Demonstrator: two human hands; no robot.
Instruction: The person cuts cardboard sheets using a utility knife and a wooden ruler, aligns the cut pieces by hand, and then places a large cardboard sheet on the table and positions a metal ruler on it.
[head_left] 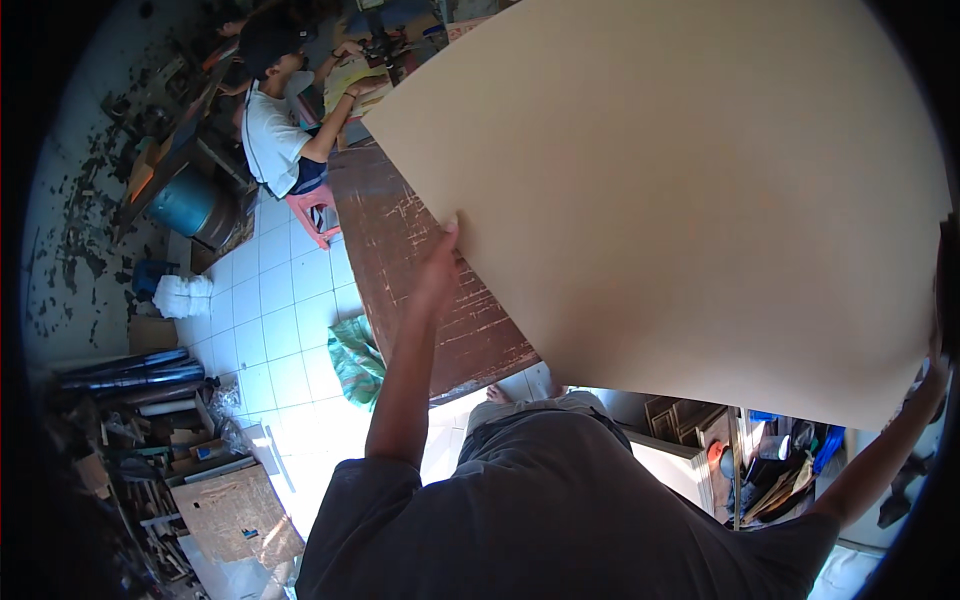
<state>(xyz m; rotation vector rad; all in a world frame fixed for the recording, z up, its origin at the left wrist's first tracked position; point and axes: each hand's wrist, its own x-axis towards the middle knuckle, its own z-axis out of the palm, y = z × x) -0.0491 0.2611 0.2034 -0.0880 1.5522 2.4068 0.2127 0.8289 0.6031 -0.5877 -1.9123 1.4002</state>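
A large, flat tan sheet of board (680, 190) fills the right half of the view, tilted above the table. Whether it is cardboard or fibreboard I cannot make out. My left hand (437, 275) grips its left edge, the thumb lying along the rim and the other fingers mostly hidden. At the far right, my right hand (937, 368) is closed at the sheet's opposite edge, dark and partly cut off by the picture's rim. Beneath the sheet shows a scuffed brown tabletop (400, 260), close below my left hand.
A person (275, 130) sits on a pink stool (315, 212) working at the table's far end. A green sack (355, 360) lies on the tiled floor beside the table. Shelves of scraps (150, 440) stand at left; stacked panels (690, 420) are at lower right.
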